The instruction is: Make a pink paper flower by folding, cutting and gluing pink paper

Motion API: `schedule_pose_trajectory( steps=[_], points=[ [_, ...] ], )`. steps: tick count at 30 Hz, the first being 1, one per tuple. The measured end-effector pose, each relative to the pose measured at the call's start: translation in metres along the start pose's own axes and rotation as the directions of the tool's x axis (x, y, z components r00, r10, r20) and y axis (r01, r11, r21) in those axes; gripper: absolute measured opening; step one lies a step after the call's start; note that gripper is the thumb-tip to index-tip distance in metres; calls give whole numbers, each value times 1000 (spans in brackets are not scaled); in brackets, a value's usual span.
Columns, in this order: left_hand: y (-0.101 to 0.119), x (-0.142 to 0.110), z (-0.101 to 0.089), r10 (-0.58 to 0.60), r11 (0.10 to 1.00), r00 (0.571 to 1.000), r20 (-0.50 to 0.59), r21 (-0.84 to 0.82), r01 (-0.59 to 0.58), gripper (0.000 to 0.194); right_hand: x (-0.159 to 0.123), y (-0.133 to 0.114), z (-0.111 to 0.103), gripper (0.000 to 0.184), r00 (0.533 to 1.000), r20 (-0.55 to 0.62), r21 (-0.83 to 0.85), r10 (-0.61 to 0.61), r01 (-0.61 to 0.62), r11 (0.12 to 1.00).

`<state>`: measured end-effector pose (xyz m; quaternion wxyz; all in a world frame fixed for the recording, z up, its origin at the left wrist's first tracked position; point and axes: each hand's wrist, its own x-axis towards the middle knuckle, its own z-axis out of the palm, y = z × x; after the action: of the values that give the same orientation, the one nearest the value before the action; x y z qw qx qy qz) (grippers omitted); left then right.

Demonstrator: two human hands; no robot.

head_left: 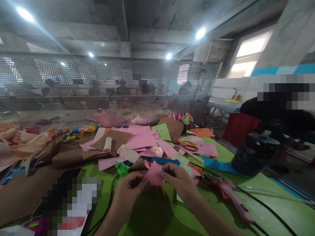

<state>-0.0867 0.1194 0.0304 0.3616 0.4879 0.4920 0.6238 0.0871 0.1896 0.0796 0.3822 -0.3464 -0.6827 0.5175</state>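
Between my two hands is a piece of pink paper [154, 173] with folds or layers fanning out at its top. My left hand [131, 186] pinches its left side, thumb and finger pressed together. On the other side my right hand [176, 177] grips the paper's right edge in a pinch. Just behind them lie a blue tool [165, 160], perhaps a cutter, and a crumpled bright green piece [122, 168]. A pink glue gun [233, 196] with a cord rests on the green tabletop [204, 216], right of my right hand.
Pink paper sheets [141, 141], brown sheets [110, 139] and scissors [187, 145] are heaped toward the back. A dark phone [71, 177] lies at left, and a dark jar [257, 152] stands at right. Behind rises a perforated metal screen [110, 85]. A person [275, 108] sits at far right.
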Motion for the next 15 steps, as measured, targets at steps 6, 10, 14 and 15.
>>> schedule_pose_trajectory(
  steps=[6, 10, 14, 15],
  points=[
    [11, -1, 2, -10, 1000, 1000, -2, -8, 10, 9, -3, -3, 3, 39, 996, 94, -21, -11, 13, 1000],
    [19, -2, 3, -8, 998, 999, 38, -56, 10, 11, -1, 1, 3, 29, 980, 197, -59, -28, 40, 997],
    [21, -2, 2, -36, 998, 998, 43, -46, 38, 23, 3, 10, -1, 25, 987, 149, -89, -67, 80, 993],
    [21, -2, 1, -38, 999, 998, 52, -33, 40, 25, 3, 11, -1, 24, 987, 140, -104, -74, 89, 991]
  ],
)
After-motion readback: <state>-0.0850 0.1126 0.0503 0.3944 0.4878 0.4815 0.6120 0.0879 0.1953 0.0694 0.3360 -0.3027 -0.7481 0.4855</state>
